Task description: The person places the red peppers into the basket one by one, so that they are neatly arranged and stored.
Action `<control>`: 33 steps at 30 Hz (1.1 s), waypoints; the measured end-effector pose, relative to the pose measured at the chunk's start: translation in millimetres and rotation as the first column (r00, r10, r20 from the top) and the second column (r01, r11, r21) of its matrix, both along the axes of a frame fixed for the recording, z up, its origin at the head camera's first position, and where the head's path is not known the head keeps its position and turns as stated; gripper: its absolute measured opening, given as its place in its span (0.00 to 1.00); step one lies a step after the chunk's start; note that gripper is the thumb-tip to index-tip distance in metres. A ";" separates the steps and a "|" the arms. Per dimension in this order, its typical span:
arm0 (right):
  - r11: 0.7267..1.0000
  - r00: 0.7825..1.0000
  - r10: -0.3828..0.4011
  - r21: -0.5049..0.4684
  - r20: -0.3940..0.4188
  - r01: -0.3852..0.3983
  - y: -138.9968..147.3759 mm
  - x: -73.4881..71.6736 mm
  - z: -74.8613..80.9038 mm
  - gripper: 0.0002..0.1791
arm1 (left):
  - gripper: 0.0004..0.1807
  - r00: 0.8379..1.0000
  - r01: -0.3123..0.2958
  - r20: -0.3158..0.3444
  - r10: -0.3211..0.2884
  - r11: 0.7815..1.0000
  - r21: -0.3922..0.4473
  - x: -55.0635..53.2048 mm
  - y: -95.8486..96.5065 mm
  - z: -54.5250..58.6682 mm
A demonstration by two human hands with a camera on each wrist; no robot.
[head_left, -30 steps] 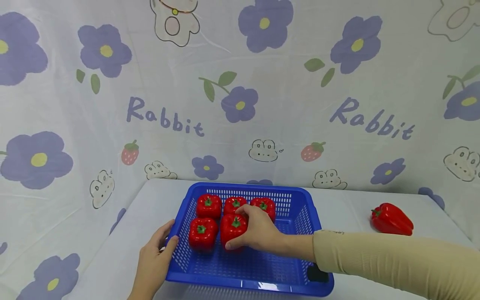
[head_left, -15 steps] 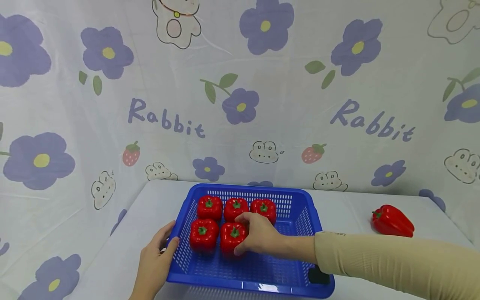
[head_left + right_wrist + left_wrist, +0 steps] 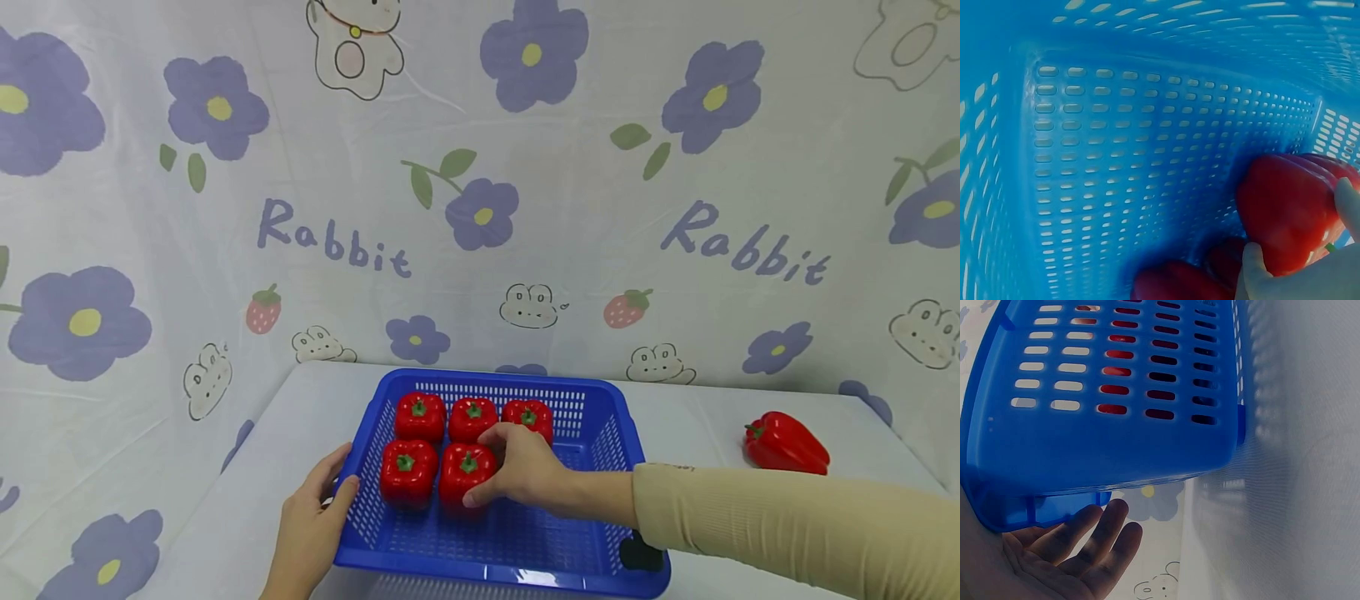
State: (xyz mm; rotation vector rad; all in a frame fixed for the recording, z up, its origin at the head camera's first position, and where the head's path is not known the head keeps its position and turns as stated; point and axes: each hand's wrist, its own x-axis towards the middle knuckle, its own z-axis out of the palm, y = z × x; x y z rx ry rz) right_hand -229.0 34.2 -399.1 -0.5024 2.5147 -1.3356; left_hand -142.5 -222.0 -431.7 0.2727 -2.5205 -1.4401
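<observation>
My right hand (image 3: pixel 525 467) holds a red bell pepper (image 3: pixel 461 475) in the front row of a blue basket (image 3: pixel 450 560), thumb on its near side and fingers behind it. In the right wrist view, thumb and fingertip flank the red bell pepper (image 3: pixel 1282 212) close to the perforated floor. Its green stem points up in the head view. A second front-row bell pepper (image 3: pixel 407 475) stands to its left. Behind them are three more, the rightmost bell pepper (image 3: pixel 528 417) partly covered by my hand. My left hand (image 3: pixel 311 517) grips the basket's left rim, fingers outside below it (image 3: pixel 1094 550).
Another red bell pepper (image 3: pixel 787 443) lies on its side on the white table (image 3: pixel 705 408), right of the basket. A dark patch (image 3: pixel 640 552) shows at the basket's front right corner. A flower-and-rabbit printed cloth (image 3: pixel 577 225) hangs behind.
The held bell pepper has gone down into the front row. My right thumb has shifted rightward along it and then slightly back. My left hand stays at the rim.
</observation>
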 end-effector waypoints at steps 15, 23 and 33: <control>0.995 0.990 0.027 0.102 -0.140 -0.012 1.1 2.6 2.2 0.38 | 0.26 1.000 0.003 0.007 -0.003 1.000 0.000 -0.5 2.1 0.6; 0.993 0.989 0.043 0.118 -0.143 -0.026 5.1 1.0 9.8 0.38 | 0.26 1.000 0.005 0.006 -0.005 1.000 0.000 -1.5 -0.1 -0.3; 0.996 0.993 0.058 0.073 -0.098 -0.051 15.9 3.5 22.5 0.34 | 0.26 1.000 0.005 0.009 -0.005 1.000 -0.001 -0.2 -0.7 -2.1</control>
